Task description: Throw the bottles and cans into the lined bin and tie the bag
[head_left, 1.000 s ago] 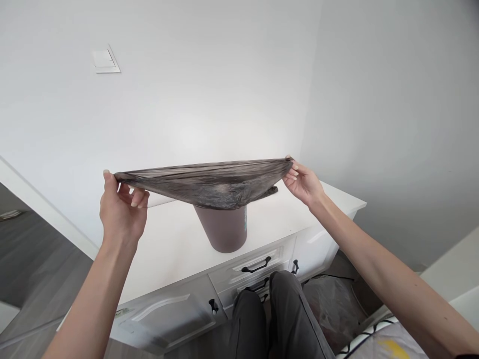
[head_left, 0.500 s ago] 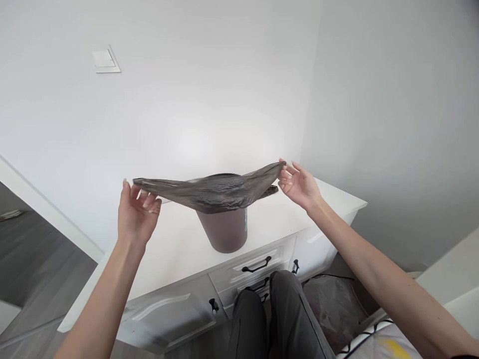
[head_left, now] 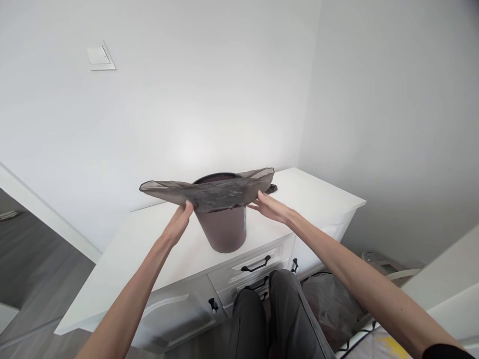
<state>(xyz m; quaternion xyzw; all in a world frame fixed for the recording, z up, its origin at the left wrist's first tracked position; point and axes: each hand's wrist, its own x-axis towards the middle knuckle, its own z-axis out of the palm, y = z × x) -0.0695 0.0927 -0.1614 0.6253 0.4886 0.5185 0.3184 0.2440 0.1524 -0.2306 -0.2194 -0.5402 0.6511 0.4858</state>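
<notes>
A mauve waste bin (head_left: pixel 227 232) stands upright on a white cabinet top. A dark, thin bin bag (head_left: pixel 219 195) is draped over the front of its rim, with loose folds sticking out to both sides. Part of the bin's dark rim shows at the back. At the bin's left, my left hand (head_left: pixel 180 223) pinches the lower edge of the bag, its fingertips partly hidden. On the right, my right hand (head_left: pixel 272 206) has its thumb on the bag and its fingers under the edge, close to the bin's wall.
The white cabinet (head_left: pixel 310 199) has black handles and stands against a pale wall with a light switch (head_left: pixel 101 57). My knees (head_left: pixel 286 294) are close to its drawers. A clear plastic bag (head_left: pixel 333 306) lies low at the right.
Both hands have let go of the bag's outstretched ends and moved inward to the bin's sides. The bag's ends have sagged into loose folds, and the bin's rim shows more.
</notes>
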